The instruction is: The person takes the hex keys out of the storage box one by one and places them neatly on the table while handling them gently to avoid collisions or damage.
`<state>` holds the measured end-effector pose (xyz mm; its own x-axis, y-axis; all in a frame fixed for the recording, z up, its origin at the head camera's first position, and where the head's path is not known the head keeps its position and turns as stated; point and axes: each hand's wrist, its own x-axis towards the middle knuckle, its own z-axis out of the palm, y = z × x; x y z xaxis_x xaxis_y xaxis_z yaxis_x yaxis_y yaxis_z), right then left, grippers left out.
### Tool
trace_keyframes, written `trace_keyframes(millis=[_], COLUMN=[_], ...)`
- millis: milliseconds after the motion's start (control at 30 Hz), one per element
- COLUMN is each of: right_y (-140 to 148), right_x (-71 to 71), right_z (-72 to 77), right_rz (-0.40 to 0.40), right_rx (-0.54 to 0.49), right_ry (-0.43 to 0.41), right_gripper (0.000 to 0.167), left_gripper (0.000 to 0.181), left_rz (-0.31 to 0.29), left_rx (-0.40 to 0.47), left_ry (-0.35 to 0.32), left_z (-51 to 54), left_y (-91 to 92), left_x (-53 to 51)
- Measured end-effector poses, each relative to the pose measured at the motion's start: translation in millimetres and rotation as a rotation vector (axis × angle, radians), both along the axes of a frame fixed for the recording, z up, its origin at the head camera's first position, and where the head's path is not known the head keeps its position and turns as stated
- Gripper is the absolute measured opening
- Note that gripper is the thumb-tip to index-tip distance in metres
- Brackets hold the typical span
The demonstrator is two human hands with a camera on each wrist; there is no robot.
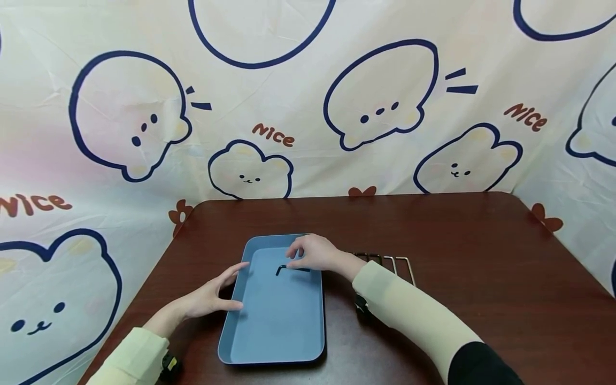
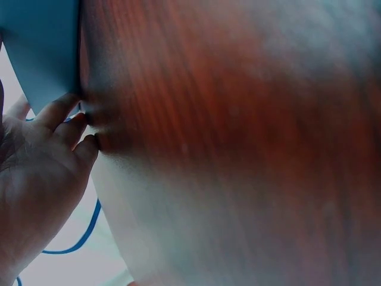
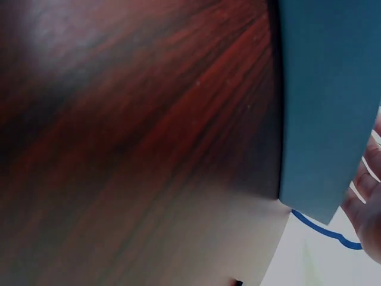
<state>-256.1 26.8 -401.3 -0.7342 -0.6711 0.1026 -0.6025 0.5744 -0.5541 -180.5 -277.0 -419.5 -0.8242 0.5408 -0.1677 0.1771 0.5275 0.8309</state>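
A shallow blue tray lies on the table. My left hand rests at its left edge, the thumb and a straight forefinger spread along the rim. Over the tray's far right part is my right hand, thumb and forefinger slightly apart beside a black L-shaped hex key. Part of that key passes beneath the thumb. In the left wrist view, the left hand's fingertips meet the tray's side. The right wrist view catches only some fingers beyond the tray wall.
Several thin L-shaped rods, dark and silvery, lie side by side right of the tray, partly behind my right forearm. The brown wooden table extends to the right. A cartoon-printed cloth hangs around its back and sides.
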Motion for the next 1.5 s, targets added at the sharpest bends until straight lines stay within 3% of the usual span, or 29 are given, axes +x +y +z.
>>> trace_keyframes(millis=[400,1067,1500], right_y=[-11.9,-23.4,-23.0], right_x=[-2.8,2.6,1.6], right_z=[-9.5,-13.3,-13.4], right_rz=[0.030,-0.011,-0.014], right_rx=[0.041,0.206,0.202], right_ry=[0.037,0.015,0.049], right_gripper=[0.024,0.029,0.014], left_gripper=[0.088,0.087,0.087], left_rz=[0.013,0.003,0.002], left_rx=[-0.008,0.003,-0.001], left_ry=[-0.008,-0.012,-0.003], left_z=[0.2,-0.6,0.1], left_y=[0.0,-0.9,0.6], left_x=[2.6,2.3,-0.6])
